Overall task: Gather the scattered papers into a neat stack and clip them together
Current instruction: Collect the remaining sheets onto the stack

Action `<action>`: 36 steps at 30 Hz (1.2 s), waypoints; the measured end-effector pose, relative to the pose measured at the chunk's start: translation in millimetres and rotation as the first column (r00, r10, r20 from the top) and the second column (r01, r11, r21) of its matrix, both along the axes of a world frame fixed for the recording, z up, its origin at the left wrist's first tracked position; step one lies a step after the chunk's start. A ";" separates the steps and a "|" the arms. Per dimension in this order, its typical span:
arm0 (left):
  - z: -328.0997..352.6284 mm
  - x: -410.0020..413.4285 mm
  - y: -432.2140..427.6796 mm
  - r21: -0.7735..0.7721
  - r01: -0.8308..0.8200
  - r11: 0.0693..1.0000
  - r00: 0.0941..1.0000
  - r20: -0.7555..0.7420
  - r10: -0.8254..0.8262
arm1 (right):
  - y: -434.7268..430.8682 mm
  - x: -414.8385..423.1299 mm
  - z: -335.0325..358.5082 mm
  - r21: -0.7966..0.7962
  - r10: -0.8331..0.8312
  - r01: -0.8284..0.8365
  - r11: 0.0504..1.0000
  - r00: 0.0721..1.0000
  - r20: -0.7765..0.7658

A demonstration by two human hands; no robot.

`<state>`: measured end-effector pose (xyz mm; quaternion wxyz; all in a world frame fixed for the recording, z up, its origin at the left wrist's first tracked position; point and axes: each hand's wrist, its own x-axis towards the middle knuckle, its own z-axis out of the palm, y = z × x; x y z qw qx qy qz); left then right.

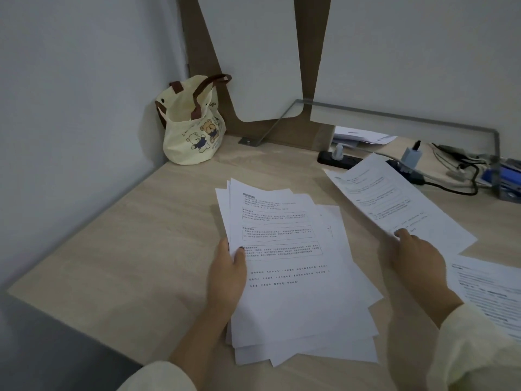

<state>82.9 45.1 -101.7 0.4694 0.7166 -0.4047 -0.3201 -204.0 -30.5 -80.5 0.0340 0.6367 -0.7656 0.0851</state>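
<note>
A loose, uneven stack of printed white papers (296, 272) lies in the middle of the light wood desk (127, 235). My left hand (228, 275) grips the stack's left edge, thumb on the top sheet. My right hand (417, 258) holds a single printed sheet (394, 201) by its near corner, lifted and angled to the right of the stack. One more printed sheet (490, 289) lies flat at the right edge of the desk. No clip is visible.
A cream tote bag (191, 128) with bear prints stands in the back left corner against the wall. A black power strip (338, 159) with plugs and tangled cables (456, 176) runs along the back right, beside a metal rail (394, 117).
</note>
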 end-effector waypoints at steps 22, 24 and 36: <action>18.6 8.5 6.6 -0.039 0.232 0.972 0.941 -0.243 -0.234 | 77.5 136.8 26.2 0.125 0.365 -0.674 0.728 0.536 0.761; 17.6 6.8 8.5 -0.046 0.190 0.981 0.944 -0.265 -0.195 | 66.2 115.5 25.0 0.051 0.296 -0.530 0.846 0.547 0.783; 100.4 -15.0 14.3 -0.425 0.210 0.881 0.858 -0.352 -0.374 | 44.6 21.1 99.6 -0.207 0.228 -0.220 0.953 0.076 0.971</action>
